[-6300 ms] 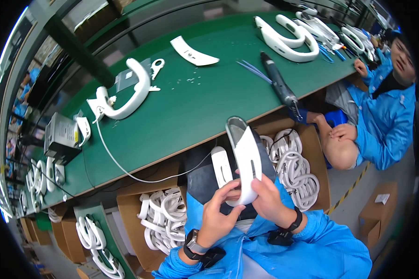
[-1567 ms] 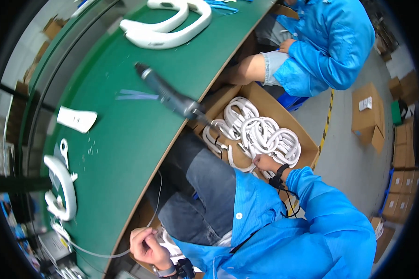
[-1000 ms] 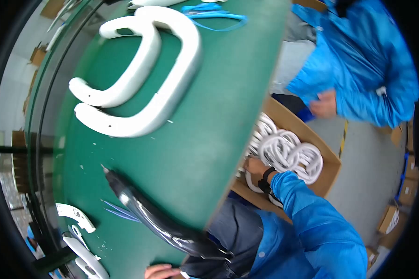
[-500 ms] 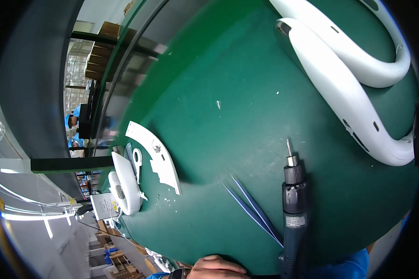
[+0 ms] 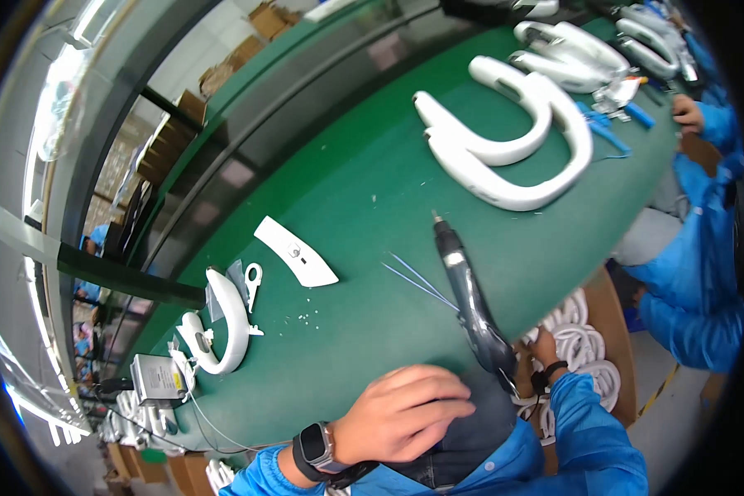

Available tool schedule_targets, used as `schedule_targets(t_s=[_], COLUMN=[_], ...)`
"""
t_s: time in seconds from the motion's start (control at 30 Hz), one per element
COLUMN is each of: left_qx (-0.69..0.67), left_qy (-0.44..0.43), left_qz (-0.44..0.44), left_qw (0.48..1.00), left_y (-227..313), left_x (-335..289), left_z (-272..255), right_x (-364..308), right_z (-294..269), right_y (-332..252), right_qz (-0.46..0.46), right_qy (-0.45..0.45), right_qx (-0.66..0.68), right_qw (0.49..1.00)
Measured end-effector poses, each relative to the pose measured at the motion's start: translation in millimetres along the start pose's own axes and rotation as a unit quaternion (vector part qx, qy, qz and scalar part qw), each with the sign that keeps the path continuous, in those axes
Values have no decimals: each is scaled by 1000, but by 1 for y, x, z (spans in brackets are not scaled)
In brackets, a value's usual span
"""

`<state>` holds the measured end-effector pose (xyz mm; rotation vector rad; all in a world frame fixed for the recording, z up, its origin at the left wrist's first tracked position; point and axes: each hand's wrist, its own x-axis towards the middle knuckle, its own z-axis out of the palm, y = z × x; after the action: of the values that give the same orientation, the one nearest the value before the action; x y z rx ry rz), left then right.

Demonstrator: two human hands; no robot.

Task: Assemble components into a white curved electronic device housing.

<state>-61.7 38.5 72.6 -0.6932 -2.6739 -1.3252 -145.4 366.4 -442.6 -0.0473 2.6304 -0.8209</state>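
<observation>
My left hand point(image 5: 401, 413), with a watch on its wrist, hovers at the near edge of the table over my lap, its fingers loosely bent and holding nothing. My right hand point(image 5: 543, 349) reaches down beside the table into a carton of white curved housings point(image 5: 583, 343); its fingertips are hard to make out there. Between the hands, a dark electric screwdriver point(image 5: 469, 302) lies on the green table, bit pointing away. Blue tweezers point(image 5: 423, 285) lie to its left.
Two white U-shaped housings point(image 5: 546, 186) lie farther back. At left are a curved white panel point(image 5: 293, 252), a white ring-shaped part point(image 5: 238, 331), small white scraps point(image 5: 302, 321) and a power box point(image 5: 157, 379). A co-worker point(image 5: 703, 223) sits at right, near more housings and blue-handled tools point(image 5: 608, 132).
The view has swung up and right, bringing in the co-worker and the carton. My left hand is now in fuller view, and my right hand appears at the carton.
</observation>
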Motion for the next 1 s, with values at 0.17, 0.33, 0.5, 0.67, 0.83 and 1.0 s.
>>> schedule_targets(t_s=[0.17,0.33,0.5,0.67,0.83,1.0], left_qx=[219,278,292,312,325,253], left_qy=[-70,-26,45,109,113,131], left_qz=[11,45,12,-3,-7,-78], left_qw=[973,959,955,944,939,955], left_y=[11,-21,-31,-70,-74,-30], left_x=[23,34,55,77,77,46], left_z=[32,55,62,48,40,30], right_x=[-67,-142,-199,-234,-254,-252], right_z=[-74,-153,-193,-215,-223,-222], right_y=[16,17,24,-6,-36,-54], right_qz=[-35,-33,-41,-40,-46,-68], right_qy=[115,146,157,205,229,197], right_qx=[42,41,79,59,92,147], right_qw=[992,988,984,976,968,967])
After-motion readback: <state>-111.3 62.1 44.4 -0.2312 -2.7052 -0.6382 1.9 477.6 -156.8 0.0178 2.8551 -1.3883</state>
